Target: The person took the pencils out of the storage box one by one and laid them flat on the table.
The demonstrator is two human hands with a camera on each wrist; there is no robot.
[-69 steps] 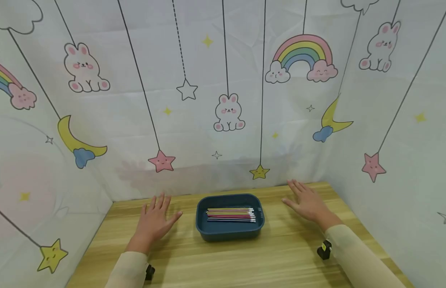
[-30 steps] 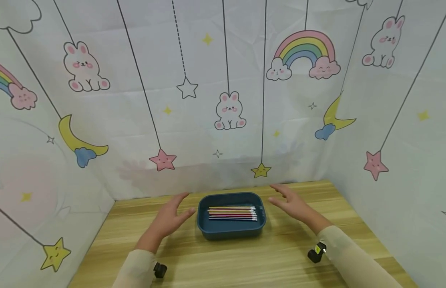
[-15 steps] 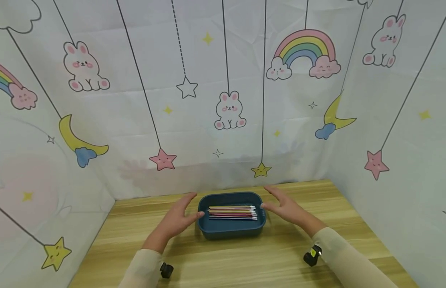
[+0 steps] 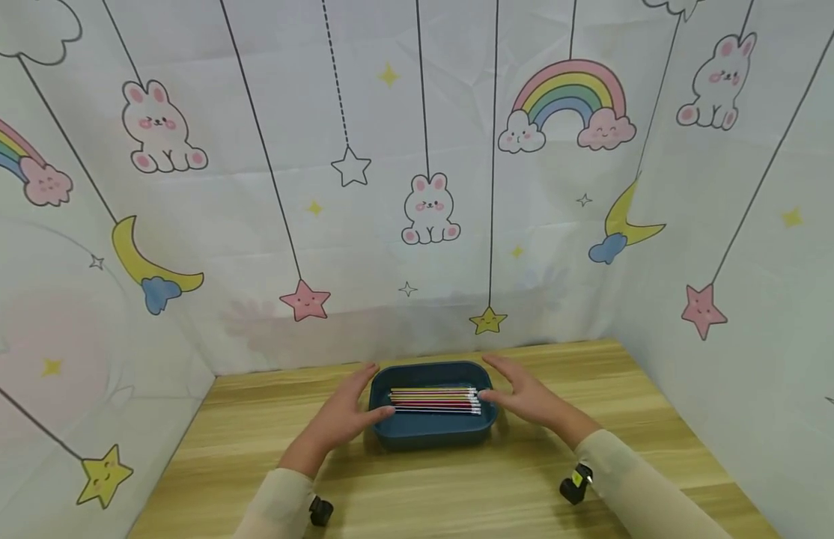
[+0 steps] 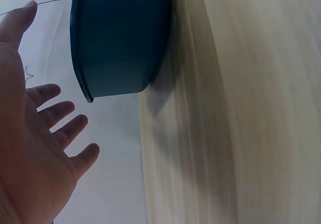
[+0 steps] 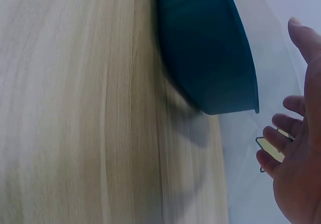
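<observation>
A dark blue rectangular bin point(image 4: 433, 439) stands on the wooden table, with several striped pencils point(image 4: 433, 400) lying side by side in it, their pale ends to the right. My left hand point(image 4: 341, 414) is at the bin's left end, thumb over the rim and fingers spread along the outside. At the opposite end my right hand point(image 4: 530, 397) mirrors it, its thumb above the right rim. Both wrist views show relaxed, parted fingers and a gap between the hand and the bin's wall point(image 5: 120, 43). Neither hand holds anything.
The wood-grain table point(image 4: 430, 494) ends at a white cloth backdrop point(image 4: 363, 247) printed with rabbits, stars and rainbows. Similar cloth closes both sides. Small black cameras point(image 4: 575, 485) sit at the wrists, over pale sleeves point(image 4: 642, 486).
Both hands have moved inward from the table's far left and right to the bin's two ends, and their thumbs now reach over its rim. Bin and pencils stay put.
</observation>
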